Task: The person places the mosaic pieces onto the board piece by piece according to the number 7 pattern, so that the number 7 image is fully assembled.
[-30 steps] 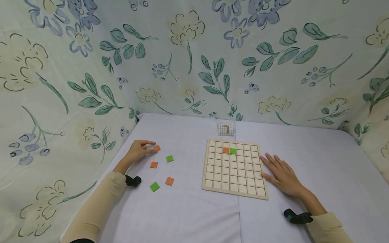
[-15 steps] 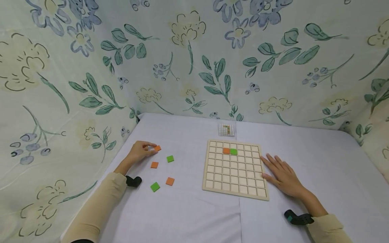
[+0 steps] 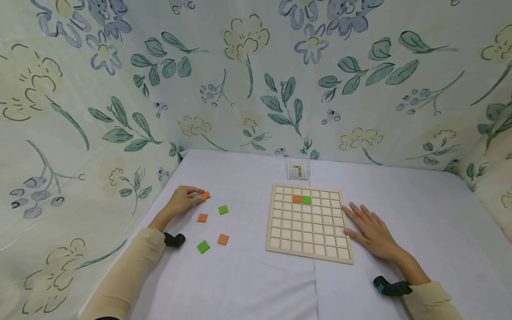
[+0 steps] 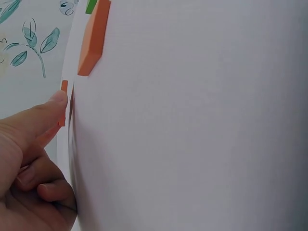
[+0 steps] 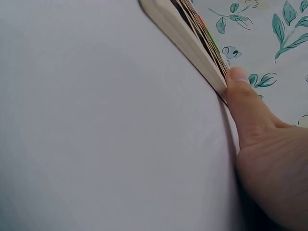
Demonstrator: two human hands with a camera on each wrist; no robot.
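Observation:
In the head view, my left hand pinches a small orange square tile between thumb and fingers, at the left of the table. The left wrist view shows this orange tile on edge behind the thumb, the other fingers curled below. My right hand lies with fingers spread at the right edge of a square wooden grid board. Its thumb touches the board's rim in the right wrist view. One orange tile and one green tile sit side by side in the board's second row.
Loose on the white cloth are green tiles and orange tiles, between the left hand and the board. Behind the board is a small grid pattern card. Floral fabric hangs around the table.
The left hand's fingers have closed in on the orange tile, the index finger bending down to it. The right hand and the board have not moved.

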